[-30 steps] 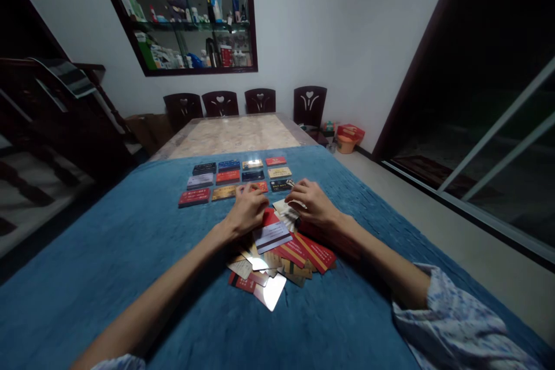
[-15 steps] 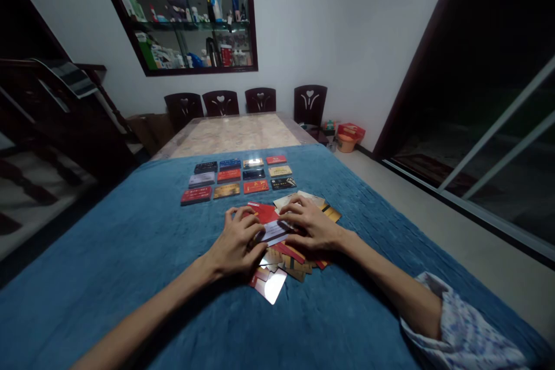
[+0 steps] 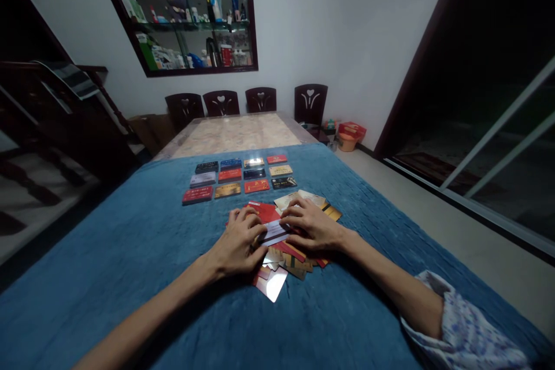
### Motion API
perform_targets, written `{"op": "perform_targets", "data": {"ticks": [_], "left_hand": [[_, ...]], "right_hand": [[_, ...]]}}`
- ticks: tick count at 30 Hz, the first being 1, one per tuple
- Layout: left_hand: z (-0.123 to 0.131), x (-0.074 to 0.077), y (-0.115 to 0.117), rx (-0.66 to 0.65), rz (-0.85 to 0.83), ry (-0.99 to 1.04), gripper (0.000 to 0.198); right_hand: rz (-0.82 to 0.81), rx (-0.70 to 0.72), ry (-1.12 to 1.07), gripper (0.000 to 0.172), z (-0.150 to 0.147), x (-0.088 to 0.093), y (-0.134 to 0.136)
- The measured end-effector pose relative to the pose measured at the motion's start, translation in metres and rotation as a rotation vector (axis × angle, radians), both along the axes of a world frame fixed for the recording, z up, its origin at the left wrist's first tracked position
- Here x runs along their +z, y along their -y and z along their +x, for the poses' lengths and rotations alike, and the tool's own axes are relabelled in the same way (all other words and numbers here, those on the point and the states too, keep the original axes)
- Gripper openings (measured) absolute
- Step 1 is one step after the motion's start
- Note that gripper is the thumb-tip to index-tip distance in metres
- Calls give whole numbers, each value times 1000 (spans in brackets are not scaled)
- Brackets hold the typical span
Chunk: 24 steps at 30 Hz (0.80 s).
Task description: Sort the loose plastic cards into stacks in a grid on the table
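Note:
A loose heap of plastic cards (image 3: 289,260), red, gold and silver, lies on the blue cloth (image 3: 130,254) in front of me. My left hand (image 3: 237,243) rests palm down on the heap's left side. My right hand (image 3: 309,225) rests on its right side. Between the fingertips of both hands sits a pale card with a dark stripe (image 3: 274,232), and both hands pinch it. Beyond the heap, a grid of cards (image 3: 239,178) is laid out in three neat rows.
The blue cloth covers the near part of a long table; bare marble tabletop (image 3: 234,134) shows beyond it. Several dark chairs (image 3: 260,99) stand at the far end. A wall shelf (image 3: 186,17) holds bottles and a plush toy. A glass door is at right.
Both hands drew back from the laid-out rows to the heap, and they now hold the striped card between them. Over the last half second they barely moved.

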<state>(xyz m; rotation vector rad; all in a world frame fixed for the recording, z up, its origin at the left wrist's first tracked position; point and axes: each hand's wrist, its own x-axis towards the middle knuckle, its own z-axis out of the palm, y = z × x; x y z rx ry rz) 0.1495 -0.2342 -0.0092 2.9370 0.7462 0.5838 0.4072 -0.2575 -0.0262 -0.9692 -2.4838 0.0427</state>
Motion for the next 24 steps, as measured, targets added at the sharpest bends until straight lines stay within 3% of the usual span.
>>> {"op": "perform_targets", "data": {"ticks": [11,18,24], "left_hand": [[-1,-1,-4,-74,183,8,17],[-4,-1,-10,-111,271,83,20],[-3,-2,-12,-93,270,164,20]], "right_hand": [[69,24,-28,24,-2,1,1],[246,2,-46,18,-2,-7,-5],[380,-69,-61,23,-2,-13,-10]]}}
